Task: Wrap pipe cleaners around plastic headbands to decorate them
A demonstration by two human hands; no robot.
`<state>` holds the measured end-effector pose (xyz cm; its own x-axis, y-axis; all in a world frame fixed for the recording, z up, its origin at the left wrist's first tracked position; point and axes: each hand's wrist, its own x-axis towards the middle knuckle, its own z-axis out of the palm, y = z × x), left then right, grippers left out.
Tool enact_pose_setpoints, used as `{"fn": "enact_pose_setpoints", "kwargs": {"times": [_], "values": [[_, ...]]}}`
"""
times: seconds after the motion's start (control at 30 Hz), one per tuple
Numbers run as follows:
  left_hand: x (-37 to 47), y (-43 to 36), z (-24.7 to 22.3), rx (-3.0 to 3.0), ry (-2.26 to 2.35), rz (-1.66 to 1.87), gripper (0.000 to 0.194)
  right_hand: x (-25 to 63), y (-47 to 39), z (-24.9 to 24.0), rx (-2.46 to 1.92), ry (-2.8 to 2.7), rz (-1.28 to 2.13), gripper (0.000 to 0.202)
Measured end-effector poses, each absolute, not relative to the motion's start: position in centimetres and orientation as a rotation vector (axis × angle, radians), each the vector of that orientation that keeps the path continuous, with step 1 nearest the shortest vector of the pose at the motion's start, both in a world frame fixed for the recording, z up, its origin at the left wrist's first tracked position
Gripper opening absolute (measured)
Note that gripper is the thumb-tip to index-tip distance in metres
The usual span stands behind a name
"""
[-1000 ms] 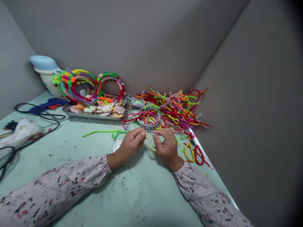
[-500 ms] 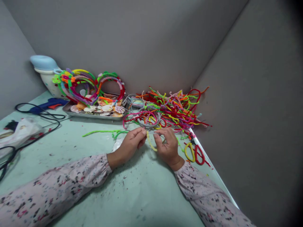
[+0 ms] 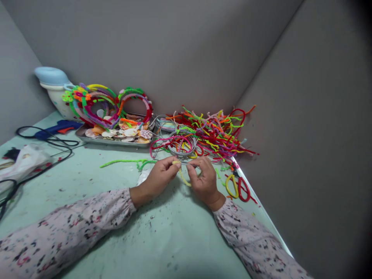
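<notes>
A pale yellow fuzzy stem hangs in a curve between my two hands, beside a thin grey wire that spans the gap. My left hand pinches the stem and the wire between thumb and forefinger. My right hand is closed in a pinch on the wire, and the stem's lower part passes behind its fingers. Just behind my left hand lies a bright green fuzzy stem on the table.
A metal tray of shells and colourful headbands stands at the back left, near a blue-lidded container. Fuzzy stems heap behind my hands. Scissors lie right; black cable and a plastic bag lie left.
The upper end of the yellow stem now bends over to the left at my left fingertips. Both hands have otherwise barely moved; the whole view has shifted slightly.
</notes>
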<state>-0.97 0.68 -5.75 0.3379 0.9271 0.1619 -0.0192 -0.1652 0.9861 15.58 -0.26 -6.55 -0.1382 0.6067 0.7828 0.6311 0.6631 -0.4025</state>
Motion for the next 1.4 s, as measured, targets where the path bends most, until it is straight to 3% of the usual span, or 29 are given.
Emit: {"fn": "enact_pose_setpoints", "kwargs": {"times": [0.4, 0.6, 0.83, 1.23, 1.4], "values": [[-0.9, 0.5, -5.3, 1.325, 0.851, 1.099, 0.034, 15.9, 0.2, -6.9, -0.972, -1.812, -0.091, 0.002], [-0.9, 1.1, -5.4, 1.268, 0.916, 1.131, 0.035, 15.9, 0.3, -7.0, -0.980, -1.837, -0.335, 0.026], [-1.0, 0.9, -5.5, 1.333, 0.889, 1.115, 0.034, 15.7, 0.2, -7.0, -0.989, -1.868, -0.479, 0.027], [-1.1, 1.9, -5.7, 1.107, 0.857, 1.222, 0.027, 15.8, -0.7, -6.2, -0.778, -2.008, -0.465, 0.048], [-1.0, 1.6, -5.9, 1.109, 0.811, 1.173, 0.028, 15.8, -0.5, -6.4, -0.811, -1.997, -0.465, 0.033]]}}
